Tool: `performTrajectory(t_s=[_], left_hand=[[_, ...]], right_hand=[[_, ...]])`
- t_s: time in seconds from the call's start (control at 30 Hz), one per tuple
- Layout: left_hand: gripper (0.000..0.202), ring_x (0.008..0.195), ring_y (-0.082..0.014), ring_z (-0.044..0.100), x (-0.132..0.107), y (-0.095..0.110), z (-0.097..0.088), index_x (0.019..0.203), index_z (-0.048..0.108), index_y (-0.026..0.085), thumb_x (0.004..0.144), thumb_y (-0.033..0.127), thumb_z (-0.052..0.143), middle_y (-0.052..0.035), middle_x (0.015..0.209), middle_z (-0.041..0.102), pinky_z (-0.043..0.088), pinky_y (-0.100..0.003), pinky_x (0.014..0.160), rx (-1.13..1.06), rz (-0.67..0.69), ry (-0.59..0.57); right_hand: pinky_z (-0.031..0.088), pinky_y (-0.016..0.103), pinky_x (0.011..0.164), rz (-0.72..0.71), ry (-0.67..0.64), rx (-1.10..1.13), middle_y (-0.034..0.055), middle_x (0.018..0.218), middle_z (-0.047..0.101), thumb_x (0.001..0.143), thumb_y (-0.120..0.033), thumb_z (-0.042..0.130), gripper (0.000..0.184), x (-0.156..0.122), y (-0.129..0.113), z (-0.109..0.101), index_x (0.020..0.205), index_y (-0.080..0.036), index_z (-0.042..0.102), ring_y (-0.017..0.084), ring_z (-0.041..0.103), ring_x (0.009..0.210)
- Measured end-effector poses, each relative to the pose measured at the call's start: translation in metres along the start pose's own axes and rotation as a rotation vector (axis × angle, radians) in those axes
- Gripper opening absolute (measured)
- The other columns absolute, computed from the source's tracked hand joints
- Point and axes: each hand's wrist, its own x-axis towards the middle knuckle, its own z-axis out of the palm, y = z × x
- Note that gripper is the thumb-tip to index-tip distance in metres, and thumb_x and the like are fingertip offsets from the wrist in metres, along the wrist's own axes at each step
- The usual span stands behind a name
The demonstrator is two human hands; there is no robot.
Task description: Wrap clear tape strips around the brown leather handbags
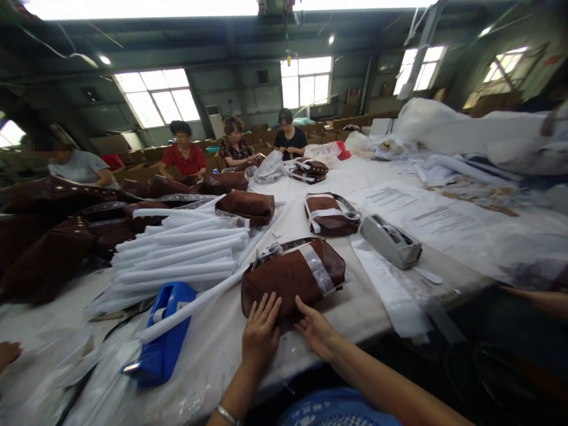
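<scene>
A folded brown leather-like piece (pixel 290 275) with a clear tape band across it lies on the white-covered table right in front of me. My left hand (pixel 261 334) lies flat on its near edge, fingers stretched out. My right hand (pixel 316 328) rests beside it on the same edge, fingers spread and pressing down. Neither hand holds anything.
A blue tape dispenser (pixel 162 340) and a stack of white rolled tubes (pixel 177 251) lie to the left. A grey tape dispenser (pixel 390 239) and other brown bundles (pixel 331 214) sit beyond. Several seated people (pixel 235 148) work at the table's far end. White plastic heaps (pixel 470 127) fill the right.
</scene>
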Motion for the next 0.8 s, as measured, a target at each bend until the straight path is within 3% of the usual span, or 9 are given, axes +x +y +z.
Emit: performTrajectory(t_s=[0.23,0.43,0.53,0.6,0.67,0.73,0.8], left_hand=[[0.073,0.143,-0.03,0.039,-0.007,0.007,0.0,0.156,0.026,0.022,0.09,0.023,0.057,-0.0098,0.153,0.046,0.029,-0.051,0.12,0.002,-0.01,0.085],[0.073,0.142,-0.0246,0.042,-0.002,0.003,0.0,0.156,0.026,0.028,0.09,0.003,0.043,-0.0058,0.15,0.05,0.029,-0.046,0.12,0.056,-0.005,0.163],[0.08,0.141,-0.0226,0.044,0.01,-0.006,-0.005,0.156,0.025,0.029,0.085,-0.002,0.04,-0.0045,0.149,0.051,0.034,-0.042,0.118,0.03,0.014,0.175],[0.083,0.14,-0.0232,0.046,0.018,-0.01,-0.01,0.157,0.024,0.028,0.082,-0.002,0.041,-0.0048,0.151,0.05,0.037,-0.042,0.117,-0.004,-0.008,0.182],[0.083,0.137,-0.024,0.048,0.024,-0.011,-0.015,0.157,0.024,0.029,0.081,0.0,0.044,-0.0048,0.151,0.049,0.039,-0.041,0.115,-0.022,-0.05,0.198],[0.081,0.135,-0.0247,0.051,0.029,-0.01,-0.02,0.156,0.026,0.029,0.082,0.003,0.046,-0.0046,0.151,0.049,0.041,-0.041,0.114,-0.028,-0.09,0.201],[0.08,0.134,-0.0253,0.052,0.032,-0.009,-0.022,0.156,0.027,0.03,0.083,0.005,0.049,-0.0044,0.15,0.05,0.042,-0.042,0.114,-0.033,-0.118,0.195]], right_hand=[[0.058,0.032,0.077,0.078,0.081,-0.095,0.0134,0.112,0.073,0.093,-0.039,0.061,0.04,0.003,-0.012,0.008,0.121,-0.011,0.063,0.019,0.072,0.081],[0.061,0.032,0.07,0.02,0.092,-0.109,0.012,0.108,0.073,0.09,-0.04,0.066,0.038,-0.005,-0.015,0.013,0.116,-0.012,0.062,0.016,0.071,0.067],[0.061,0.032,0.073,-0.006,-0.014,-0.17,0.0105,0.105,0.073,0.086,-0.051,0.069,0.044,-0.006,-0.021,0.009,0.108,-0.014,0.064,0.015,0.072,0.069],[0.061,0.035,0.075,-0.055,-0.141,-0.384,0.01,0.098,0.074,0.086,-0.059,0.065,0.048,-0.008,-0.038,-0.006,0.1,-0.014,0.066,0.018,0.072,0.071],[0.059,0.039,0.08,-0.244,-0.172,-0.758,0.0094,0.095,0.075,0.088,-0.062,0.059,0.047,-0.012,-0.067,-0.034,0.095,-0.016,0.069,0.022,0.073,0.08],[0.054,0.039,0.093,-0.6,0.004,-1.195,0.0079,0.105,0.075,0.094,-0.052,0.055,0.037,-0.015,-0.103,-0.074,0.102,-0.02,0.072,0.024,0.07,0.099],[0.047,0.039,0.105,-0.832,0.338,-1.55,0.0076,0.125,0.069,0.097,-0.038,0.051,0.031,-0.016,-0.139,-0.119,0.118,-0.024,0.069,0.024,0.062,0.118]])
